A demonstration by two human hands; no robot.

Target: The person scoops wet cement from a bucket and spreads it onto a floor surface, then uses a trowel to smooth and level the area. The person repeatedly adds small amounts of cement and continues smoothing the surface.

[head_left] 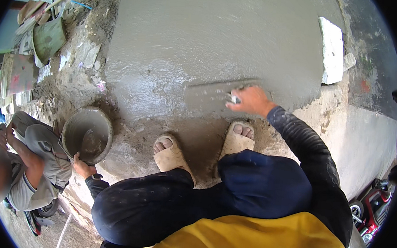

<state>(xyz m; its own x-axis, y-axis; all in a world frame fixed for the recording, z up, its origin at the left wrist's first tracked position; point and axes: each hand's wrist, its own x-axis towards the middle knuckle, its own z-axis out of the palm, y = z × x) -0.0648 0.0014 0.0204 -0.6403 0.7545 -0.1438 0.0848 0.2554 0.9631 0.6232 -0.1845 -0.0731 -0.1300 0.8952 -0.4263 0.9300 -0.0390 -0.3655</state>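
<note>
My right hand [251,100] is closed around the handle of a plastering trowel [210,91], a long flat blade lying on the wet grey cement [213,37]. The blade's left part is coated in the same grey and hard to tell from the surface. At the left, my left hand [84,166] grips the near rim of a round bucket [70,129], thumb over the edge. Some wet cement [93,144] sits at the bottom of the bucket. My fingers under the rim are hidden.
My sandalled feet [171,152] stand just short of the cement's near edge. A white block [331,51] lies along its right edge. Another person [39,159] sits at the left beside the bucket. A shovel blade [49,38] and rubble lie far left; a red vehicle [374,207] stands lower right.
</note>
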